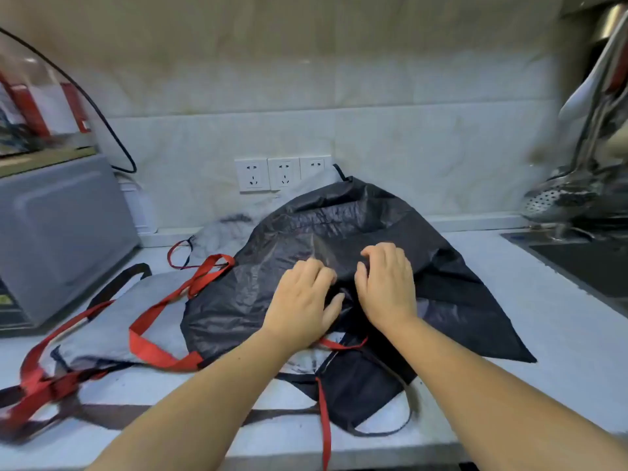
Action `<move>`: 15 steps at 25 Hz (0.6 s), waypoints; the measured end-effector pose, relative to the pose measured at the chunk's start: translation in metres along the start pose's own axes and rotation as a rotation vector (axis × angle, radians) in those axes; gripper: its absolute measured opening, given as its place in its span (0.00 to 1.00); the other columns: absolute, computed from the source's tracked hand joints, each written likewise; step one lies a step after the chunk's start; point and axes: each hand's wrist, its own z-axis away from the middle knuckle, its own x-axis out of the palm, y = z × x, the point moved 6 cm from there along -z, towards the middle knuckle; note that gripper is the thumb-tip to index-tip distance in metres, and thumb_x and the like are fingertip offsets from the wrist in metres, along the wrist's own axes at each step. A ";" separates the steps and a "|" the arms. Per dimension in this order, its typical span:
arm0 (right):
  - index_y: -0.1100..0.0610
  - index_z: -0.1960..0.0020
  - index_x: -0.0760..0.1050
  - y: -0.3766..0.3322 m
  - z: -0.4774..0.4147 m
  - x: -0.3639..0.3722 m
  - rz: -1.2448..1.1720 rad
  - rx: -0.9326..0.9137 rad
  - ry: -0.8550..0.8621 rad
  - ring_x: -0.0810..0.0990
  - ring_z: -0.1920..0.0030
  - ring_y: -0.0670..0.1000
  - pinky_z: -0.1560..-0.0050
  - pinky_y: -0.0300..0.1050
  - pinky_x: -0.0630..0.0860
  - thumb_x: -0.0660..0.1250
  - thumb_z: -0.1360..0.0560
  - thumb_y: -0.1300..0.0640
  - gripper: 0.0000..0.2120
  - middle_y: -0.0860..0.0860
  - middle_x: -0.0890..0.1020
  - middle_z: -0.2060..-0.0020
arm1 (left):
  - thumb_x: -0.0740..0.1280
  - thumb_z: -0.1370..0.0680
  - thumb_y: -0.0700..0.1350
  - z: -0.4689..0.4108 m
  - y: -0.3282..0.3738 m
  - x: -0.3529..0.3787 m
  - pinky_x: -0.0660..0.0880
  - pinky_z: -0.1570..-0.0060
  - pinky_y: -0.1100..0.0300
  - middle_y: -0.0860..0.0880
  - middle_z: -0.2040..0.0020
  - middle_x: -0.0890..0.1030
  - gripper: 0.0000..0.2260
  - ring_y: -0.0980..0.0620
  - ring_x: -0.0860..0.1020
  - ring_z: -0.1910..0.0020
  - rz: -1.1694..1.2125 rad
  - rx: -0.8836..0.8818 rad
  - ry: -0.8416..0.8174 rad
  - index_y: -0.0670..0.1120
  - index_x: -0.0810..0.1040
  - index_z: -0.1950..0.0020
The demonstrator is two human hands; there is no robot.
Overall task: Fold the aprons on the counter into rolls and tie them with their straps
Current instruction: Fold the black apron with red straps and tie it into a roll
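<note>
White desk (543, 334) spans the lower frame, backed by a pale tiled wall. At the near edge, low centre, a narrow red strap (325, 433) hangs over the front of the desk, coming off the bottom of a black apron (339, 232). The black apron lies crumpled across the middle of the desk, and its far end rides up against the wall.

Both bare forearms reach in from the bottom. The left hand (300, 309) and right hand (387, 287) sit side by side on the middle of the black apron. Each grip is clamped on the dark cloth, fingers curled in and bunching a fold between them.

At lower left a grey apron (112, 321) lies flat, partly under the black one, with wide red straps (163, 311) looping over it and trailing towards the left edge.

Further back on the left stands a grey appliance (57, 232). A row of white sockets (283, 171) is on the wall at centre, just behind the black apron. At right is a dark sink (584, 263), with a perforated metal ladle (543, 198) hanging above it. A black cable (102, 117) curves down the upper left.
</note>
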 end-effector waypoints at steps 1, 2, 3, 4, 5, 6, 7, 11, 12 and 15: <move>0.59 0.49 0.73 0.001 0.005 -0.002 -0.041 0.012 -0.072 0.74 0.50 0.58 0.50 0.52 0.71 0.62 0.27 0.60 0.08 0.54 0.75 0.52 | 0.63 0.25 0.53 0.004 0.006 0.004 0.70 0.59 0.54 0.47 0.53 0.73 0.12 0.46 0.73 0.55 0.006 0.020 -0.102 0.45 0.74 0.51; 0.57 0.49 0.71 0.000 0.010 -0.001 -0.065 0.016 -0.213 0.73 0.50 0.57 0.52 0.50 0.70 0.62 0.28 0.61 0.08 0.53 0.73 0.52 | 0.63 0.25 0.54 0.009 0.011 0.010 0.71 0.57 0.54 0.48 0.49 0.73 0.14 0.45 0.74 0.52 0.005 0.021 -0.239 0.46 0.75 0.47; 0.56 0.48 0.70 0.001 0.018 0.003 -0.046 -0.023 -0.359 0.72 0.48 0.56 0.52 0.48 0.69 0.62 0.29 0.61 0.09 0.51 0.72 0.50 | 0.63 0.25 0.56 0.016 0.014 0.019 0.71 0.53 0.53 0.49 0.43 0.72 0.17 0.46 0.73 0.47 0.005 0.002 -0.376 0.47 0.74 0.41; 0.55 0.45 0.69 0.004 0.026 0.007 -0.016 -0.042 -0.522 0.71 0.45 0.55 0.49 0.48 0.69 0.63 0.30 0.59 0.13 0.51 0.71 0.47 | 0.63 0.26 0.56 0.025 0.015 0.027 0.71 0.48 0.52 0.50 0.35 0.70 0.22 0.46 0.71 0.41 0.027 -0.039 -0.506 0.50 0.71 0.35; 0.53 0.42 0.68 0.008 0.032 0.011 0.022 -0.056 -0.644 0.69 0.42 0.54 0.45 0.48 0.68 0.64 0.30 0.57 0.18 0.50 0.70 0.44 | 0.63 0.26 0.56 0.030 0.014 0.033 0.71 0.43 0.51 0.52 0.29 0.65 0.26 0.47 0.69 0.37 0.032 -0.084 -0.590 0.52 0.67 0.29; 0.52 0.38 0.66 0.012 0.036 0.013 0.062 -0.069 -0.721 0.68 0.40 0.54 0.41 0.49 0.67 0.66 0.31 0.55 0.22 0.50 0.69 0.41 | 0.64 0.26 0.55 0.034 0.013 0.037 0.70 0.40 0.50 0.53 0.26 0.61 0.28 0.47 0.67 0.34 0.048 -0.116 -0.631 0.53 0.63 0.26; 0.51 0.35 0.65 0.016 0.038 0.015 0.093 -0.068 -0.774 0.67 0.38 0.55 0.38 0.50 0.67 0.67 0.32 0.53 0.27 0.50 0.67 0.39 | 0.64 0.25 0.53 0.035 0.011 0.039 0.69 0.39 0.49 0.53 0.24 0.58 0.29 0.47 0.67 0.32 0.059 -0.140 -0.664 0.54 0.60 0.24; 0.51 0.32 0.67 0.023 0.047 0.025 0.229 -0.129 -0.877 0.67 0.36 0.56 0.37 0.51 0.66 0.65 0.29 0.54 0.25 0.52 0.70 0.37 | 0.63 0.24 0.41 0.030 0.005 0.035 0.72 0.41 0.49 0.56 0.25 0.61 0.30 0.48 0.69 0.32 0.075 -0.154 -0.701 0.58 0.60 0.24; 0.51 0.35 0.70 0.022 0.042 0.021 0.235 -0.144 -0.828 0.70 0.38 0.56 0.40 0.49 0.67 0.63 0.27 0.57 0.20 0.52 0.73 0.39 | 0.62 0.24 0.39 0.027 0.002 0.033 0.72 0.41 0.50 0.57 0.25 0.64 0.30 0.49 0.70 0.32 0.081 -0.157 -0.697 0.59 0.61 0.25; 0.49 0.44 0.77 0.020 0.030 0.010 0.154 -0.098 -0.743 0.76 0.43 0.55 0.50 0.45 0.67 0.61 0.26 0.54 0.12 0.50 0.80 0.45 | 0.58 0.25 0.35 0.021 -0.012 0.021 0.73 0.41 0.53 0.57 0.31 0.74 0.28 0.50 0.74 0.36 0.198 -0.283 -0.629 0.61 0.71 0.31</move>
